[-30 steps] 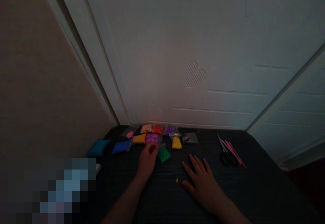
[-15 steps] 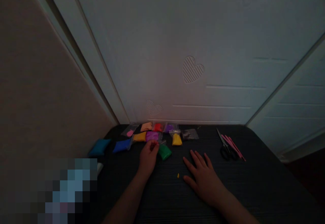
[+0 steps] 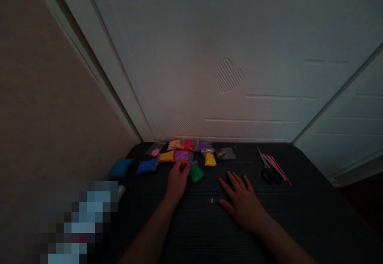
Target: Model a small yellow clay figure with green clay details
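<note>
My left hand (image 3: 177, 179) rests on the dark table with its fingers curled together in a pinch. It is right beside a small bag of green clay (image 3: 196, 174) and in front of a bag of magenta clay (image 3: 181, 155). What the fingertips hold, if anything, is hidden. My right hand (image 3: 241, 202) lies flat on the table, palm down, fingers spread and nothing in it. Just left of its thumb is a tiny yellow piece (image 3: 212, 200). A bag of yellow clay (image 3: 210, 159) lies behind, between the two hands.
More clay bags lie along the back: blue (image 3: 146, 166), orange (image 3: 166, 156), red (image 3: 188, 145), purple (image 3: 203, 146). A teal packet (image 3: 121, 168) is at the left edge. Scissors (image 3: 267, 169) and pink sticks (image 3: 277, 168) lie at right. A white panel (image 3: 194, 76) stands behind the table (image 3: 194, 232).
The whole view has shifted slightly, the table appearing a little higher and further right. Both hands keep their poses, and the objects hold their places on the table.
</note>
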Demonstrator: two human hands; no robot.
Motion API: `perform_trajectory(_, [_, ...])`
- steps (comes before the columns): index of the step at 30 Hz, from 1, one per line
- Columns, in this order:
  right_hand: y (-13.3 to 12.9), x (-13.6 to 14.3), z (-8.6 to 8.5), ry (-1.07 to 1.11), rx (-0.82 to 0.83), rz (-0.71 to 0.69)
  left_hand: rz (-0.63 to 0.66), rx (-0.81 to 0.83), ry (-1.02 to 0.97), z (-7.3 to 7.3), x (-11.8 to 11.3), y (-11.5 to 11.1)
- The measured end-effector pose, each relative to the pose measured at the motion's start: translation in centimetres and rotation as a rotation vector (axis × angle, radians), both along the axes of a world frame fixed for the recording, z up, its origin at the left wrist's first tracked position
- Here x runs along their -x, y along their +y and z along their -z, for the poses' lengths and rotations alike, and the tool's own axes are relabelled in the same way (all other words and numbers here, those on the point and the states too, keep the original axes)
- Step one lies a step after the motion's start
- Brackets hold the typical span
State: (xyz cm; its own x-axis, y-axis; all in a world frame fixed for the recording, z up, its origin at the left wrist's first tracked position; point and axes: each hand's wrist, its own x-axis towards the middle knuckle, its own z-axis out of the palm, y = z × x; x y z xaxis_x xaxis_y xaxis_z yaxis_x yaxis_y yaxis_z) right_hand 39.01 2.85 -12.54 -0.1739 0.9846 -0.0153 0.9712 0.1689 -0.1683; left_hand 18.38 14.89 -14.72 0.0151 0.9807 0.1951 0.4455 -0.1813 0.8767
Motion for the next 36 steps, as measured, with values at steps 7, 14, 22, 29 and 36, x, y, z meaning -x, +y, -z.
perform_trajectory(7, [-0.1, 0.5, 0.3, -0.003, -0.014, -0.034, 0.202, -0.107, 0.163, -0.8, -1.2, -1.6])
perform_trajectory(14, [0.1, -0.3, 0.1, -0.047, -0.015, 0.047, 0.317, -0.254, 0.443, -0.4, -1.3, -1.7])
perform_trajectory(22, [-0.1, -0.1, 0.3, -0.038, -0.013, -0.009, 0.103, -0.384, 0.53, -0.8, -1.6, -1.0])
perform_trajectory(29, [-0.1, -0.2, 0.5, -0.04, -0.023, -0.026, 0.113, -0.363, 0.645, -1.4, -1.5, -1.8])
perform_trajectory(36, [-0.1, -0.6, 0.2, -0.066, -0.029, 0.031, 0.033, -0.329, 0.641, -0.8, -1.5, -1.5])
